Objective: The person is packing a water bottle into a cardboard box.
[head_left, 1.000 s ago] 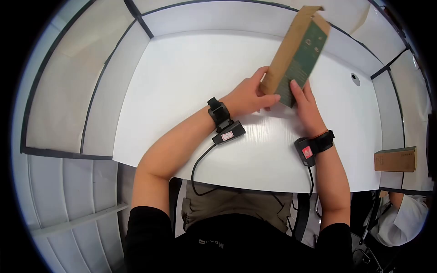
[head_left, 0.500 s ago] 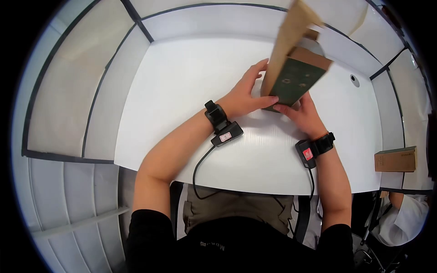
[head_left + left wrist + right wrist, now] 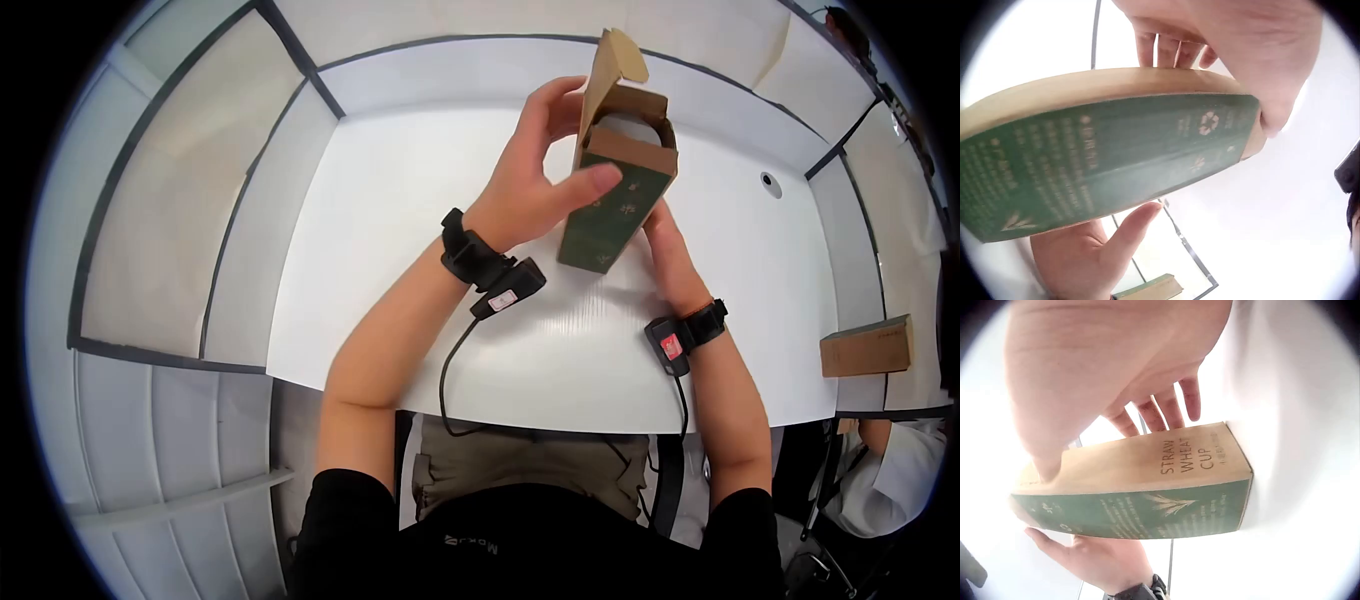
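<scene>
A green and brown cardboard cup box (image 3: pixel 612 220) stands tilted over the white table, its upper end open with the flap (image 3: pixel 626 58) raised. Inside the opening a pale rounded rim (image 3: pixel 628 127) shows. "STRAW WHEAT CUP" is printed on the brown side (image 3: pixel 1188 456). My left hand (image 3: pixel 535 185) grips the box near its open end, thumb across the green face and fingers round the far side. From the right, my right hand (image 3: pixel 672 258) holds the box; its fingers are largely hidden behind it in the head view.
Low white panels with dark edging (image 3: pixel 450 68) border the table (image 3: pixel 400 180). A round cable hole (image 3: pixel 770 184) lies at the right. Another brown box (image 3: pixel 866 348) sits at the right edge, near a person in a white sleeve (image 3: pixel 890 490). Cables run from both wrist cameras.
The box has tipped so its open end faces me, showing the rim inside. My left hand has moved up from the lower part of the box to near the opening.
</scene>
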{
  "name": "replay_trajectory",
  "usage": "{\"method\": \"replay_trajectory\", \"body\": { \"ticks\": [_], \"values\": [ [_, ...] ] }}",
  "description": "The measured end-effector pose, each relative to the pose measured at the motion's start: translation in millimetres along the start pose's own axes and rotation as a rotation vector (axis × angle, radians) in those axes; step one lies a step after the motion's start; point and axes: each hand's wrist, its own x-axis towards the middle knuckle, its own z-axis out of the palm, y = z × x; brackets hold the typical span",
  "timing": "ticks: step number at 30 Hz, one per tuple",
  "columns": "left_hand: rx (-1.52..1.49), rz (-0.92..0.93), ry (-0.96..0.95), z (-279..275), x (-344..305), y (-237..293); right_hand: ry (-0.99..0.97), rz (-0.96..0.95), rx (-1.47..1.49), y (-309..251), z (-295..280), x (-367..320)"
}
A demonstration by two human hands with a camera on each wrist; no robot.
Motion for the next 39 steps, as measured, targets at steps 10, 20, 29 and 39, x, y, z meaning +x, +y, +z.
{"method": "replay_trajectory", "body": {
  "ticks": [10, 20, 29, 39],
  "values": [
    [-0.183, -0.180, 0.017, 15, 29, 24, 0.268, -0.150, 0.030, -83, 1, 57],
    [0.034, 0.074, -0.040, 4, 52, 28, 0.042, -0.094, -0.062, -104, -20, 88],
    [0.140, 0.165, -0.175, -3, 54, 24, -0.056, 0.030, -0.240, -147, -24, 71],
    [0.121, 0.228, -0.373, -11, 52, 35, -0.099, -0.241, -0.503, -145, -30, 69]
  ]
}}
